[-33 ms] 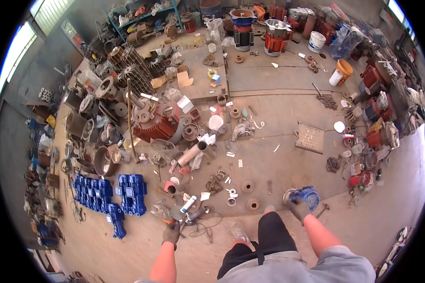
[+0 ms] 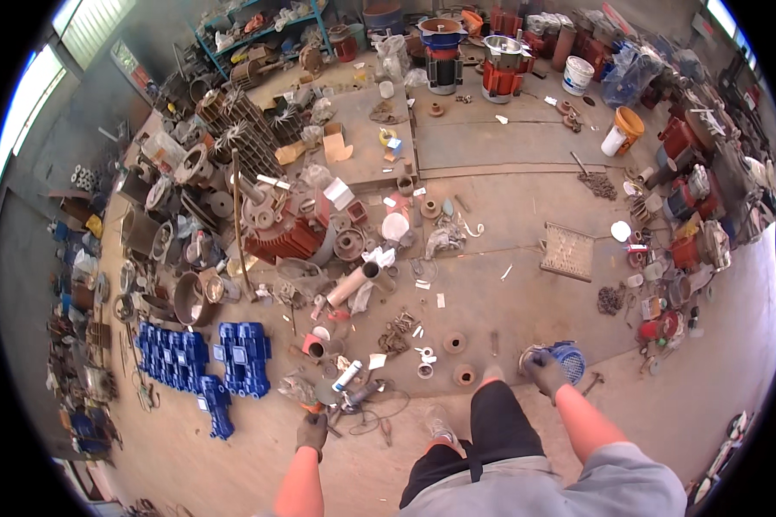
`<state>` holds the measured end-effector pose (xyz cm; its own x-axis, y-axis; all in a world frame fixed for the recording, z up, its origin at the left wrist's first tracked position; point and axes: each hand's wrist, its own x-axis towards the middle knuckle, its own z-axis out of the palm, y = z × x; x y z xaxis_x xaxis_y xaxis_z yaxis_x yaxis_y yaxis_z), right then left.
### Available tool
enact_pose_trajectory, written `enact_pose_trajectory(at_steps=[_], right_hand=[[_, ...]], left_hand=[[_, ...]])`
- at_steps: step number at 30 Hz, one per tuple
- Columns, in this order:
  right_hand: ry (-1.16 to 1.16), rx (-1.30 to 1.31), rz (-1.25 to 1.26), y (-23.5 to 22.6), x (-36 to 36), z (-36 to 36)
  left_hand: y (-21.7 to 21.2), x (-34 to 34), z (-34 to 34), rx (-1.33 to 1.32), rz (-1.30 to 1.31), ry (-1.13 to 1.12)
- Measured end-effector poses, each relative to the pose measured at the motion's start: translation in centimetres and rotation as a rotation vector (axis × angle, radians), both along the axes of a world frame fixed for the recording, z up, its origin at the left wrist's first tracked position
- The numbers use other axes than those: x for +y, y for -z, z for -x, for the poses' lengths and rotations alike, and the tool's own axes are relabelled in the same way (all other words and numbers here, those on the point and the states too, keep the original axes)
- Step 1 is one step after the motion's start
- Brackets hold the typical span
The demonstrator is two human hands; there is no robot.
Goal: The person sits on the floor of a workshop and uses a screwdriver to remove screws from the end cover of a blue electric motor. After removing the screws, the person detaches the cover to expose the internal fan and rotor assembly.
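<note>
My right hand (image 2: 545, 376), in a dark glove, lies curled over a small blue electric motor (image 2: 569, 359) with a grid-like fan cover. The motor sits on the floor beside my right knee, and the hand hides part of its body. My left hand (image 2: 312, 432), gloved too, is closed low over the floor at the left; what it grips is hard to make out. Just beyond it are an orange piece (image 2: 311, 408), an angle grinder (image 2: 359, 396) with a cord, and a white-and-blue tube (image 2: 347, 376). A hammer (image 2: 593, 384) lies right of the motor.
Several blue motors (image 2: 243, 358) stand in rows at the left. Ahead are a large red-brown motor (image 2: 289, 233), a pipe (image 2: 352, 284), ring-shaped parts (image 2: 454, 343) and a metal grate (image 2: 567, 252). Buckets (image 2: 625, 129) and machine parts line the right side.
</note>
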<state>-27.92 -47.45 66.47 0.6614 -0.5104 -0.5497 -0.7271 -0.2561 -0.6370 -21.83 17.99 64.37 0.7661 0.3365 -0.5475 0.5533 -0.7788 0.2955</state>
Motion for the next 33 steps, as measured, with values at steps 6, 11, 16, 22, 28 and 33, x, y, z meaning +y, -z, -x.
enact_pose_trajectory(at_steps=[6, 11, 16, 22, 28, 33], right_hand=[[-0.095, 0.042, 0.022, 5.8, -4.6, -19.0], [-0.150, -0.022, -0.032, 19.4, -6.2, -40.0], [-0.320, 0.205, -0.162, 35.6, -5.7, -61.0], [-0.480, 0.307, -0.086, 55.3, -6.2, -80.6], [-0.603, 0.533, -0.117, 66.9, -7.2, -84.7], [-0.613, 0.538, -0.007, 66.4, -7.6, -85.9]], left_hand=[[2.2, 0.0, -0.2, 0.316, 0.054, 0.100], [5.4, -6.2, -4.5, 0.804, 0.151, 0.248], [4.8, -19.0, -17.6, 0.578, 0.125, -0.012], [9.8, -31.5, -25.4, 0.582, 0.427, -0.315], [8.9, -43.7, -48.1, 0.809, 0.455, -0.453], [8.0, -44.5, -51.1, 0.692, 0.445, -0.429]])
